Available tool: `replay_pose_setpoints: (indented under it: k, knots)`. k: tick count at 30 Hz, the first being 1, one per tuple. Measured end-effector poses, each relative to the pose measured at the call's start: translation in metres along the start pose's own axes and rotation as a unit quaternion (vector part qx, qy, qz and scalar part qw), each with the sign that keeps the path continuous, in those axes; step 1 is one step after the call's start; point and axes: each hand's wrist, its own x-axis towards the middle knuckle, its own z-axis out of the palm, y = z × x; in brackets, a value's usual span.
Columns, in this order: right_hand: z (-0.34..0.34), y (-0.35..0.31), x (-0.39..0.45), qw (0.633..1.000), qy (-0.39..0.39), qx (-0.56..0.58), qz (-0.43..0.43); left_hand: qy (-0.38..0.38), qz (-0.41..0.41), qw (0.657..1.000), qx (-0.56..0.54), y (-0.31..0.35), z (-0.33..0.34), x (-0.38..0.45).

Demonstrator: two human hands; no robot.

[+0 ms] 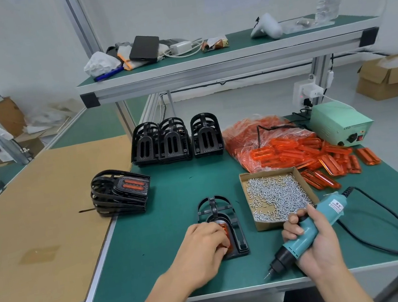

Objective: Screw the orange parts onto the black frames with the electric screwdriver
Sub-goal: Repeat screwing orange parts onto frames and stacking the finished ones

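Right hand (315, 242) grips electric screwdriver (307, 235), left hand (203, 247) fingers press orange part (225, 231) into black frame (225, 226); unscrewed part may shift, misaligning holes.

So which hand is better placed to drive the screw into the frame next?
Right. The right hand already grips the electric screwdriver, its bit angled down beside the black frame. The left hand rests on the orange part, steadying it.
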Motion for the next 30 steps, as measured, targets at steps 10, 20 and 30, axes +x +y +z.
replay_pose_setpoints:
  k: [10, 20, 30]
  knots:
    - [-0.002, 0.001, 0.002, 1.0, 0.001, 0.014, 0.005, 0.055, -0.06, 0.989, -0.126, 0.05, -0.024, 0.08]
    - [-0.005, 0.001, 0.003, 1.0, 0.004, 0.012, 0.002, -0.103, -0.001, 0.993, 0.061, 0.099, 0.021, 0.163]
    - [-0.006, 0.001, 0.005, 1.0, 0.006, 0.011, 0.001, -0.013, -0.011, 0.998, 0.057, 0.094, 0.029, 0.16]
